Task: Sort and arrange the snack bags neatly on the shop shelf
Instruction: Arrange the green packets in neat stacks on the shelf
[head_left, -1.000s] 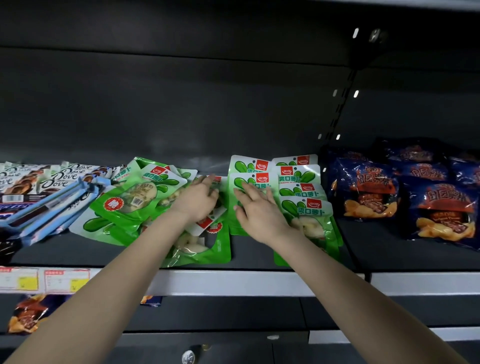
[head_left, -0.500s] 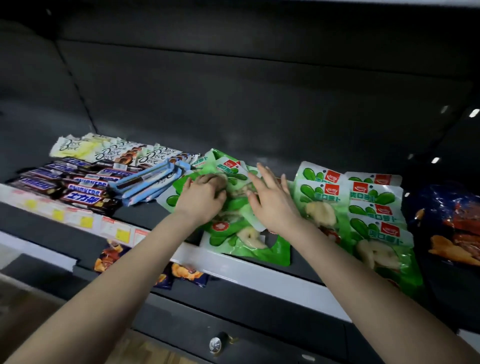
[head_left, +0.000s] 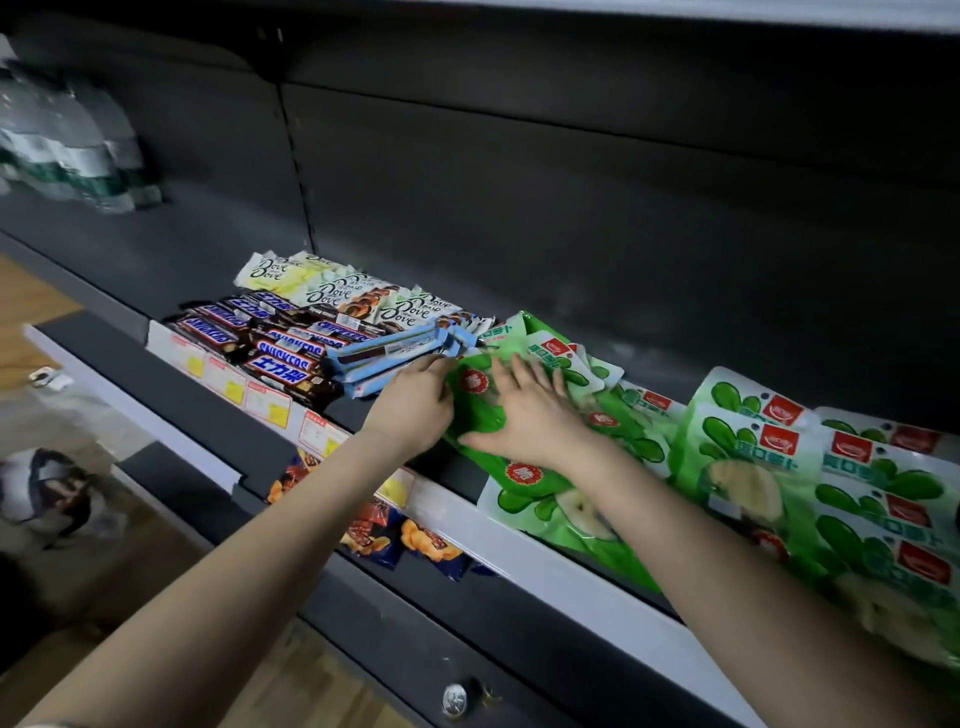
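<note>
Your left hand (head_left: 410, 405) grips the left edge of the loose green bags (head_left: 522, 486) mid-shelf, and your right hand (head_left: 530, 415) lies flat on top, fingers spread. Square the edges under that palm, then slide the pile right to the neat green row (head_left: 753, 467), clear of the blue bars (head_left: 395, 353).

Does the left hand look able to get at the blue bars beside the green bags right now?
Probably yes. The left hand lies right next to the blue bars, whose near ends are uncovered. It seems to grip the edge of a green bag, so it would need to let go first.
</note>
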